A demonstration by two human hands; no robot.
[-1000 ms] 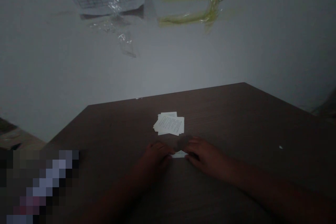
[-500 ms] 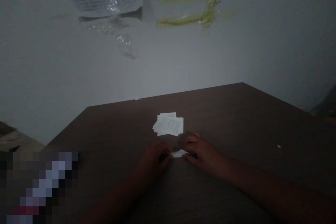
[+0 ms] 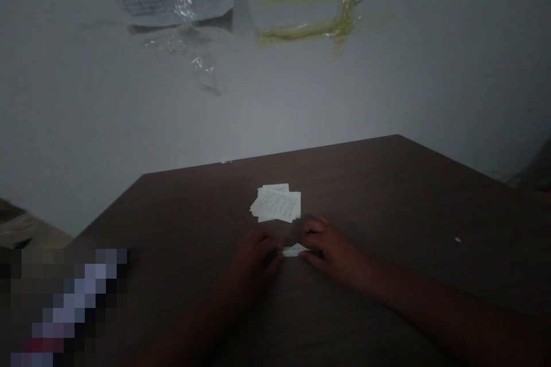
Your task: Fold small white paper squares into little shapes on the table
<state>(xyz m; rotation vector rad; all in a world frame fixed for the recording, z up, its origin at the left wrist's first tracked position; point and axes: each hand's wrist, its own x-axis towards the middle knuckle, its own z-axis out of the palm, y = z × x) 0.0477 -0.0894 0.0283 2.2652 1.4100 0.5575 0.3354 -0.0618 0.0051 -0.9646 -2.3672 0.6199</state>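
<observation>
Right now, I see the left hand (image 3: 257, 254) and the right hand (image 3: 331, 248) with their fingers pinched on opposite ends of a small white paper slip (image 3: 294, 250), which sits on the near side of the stack of printed papers (image 3: 278, 205). On the worktop (image 3: 365, 183), well to the right of that stack, lies a tiny white scrap (image 3: 457, 239); beyond the stack rises a pale wall (image 3: 279, 103).

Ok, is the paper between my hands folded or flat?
Folded, it seems: the paper is a narrow strip with a peaked far edge; the stacked sheets lie flat.
</observation>
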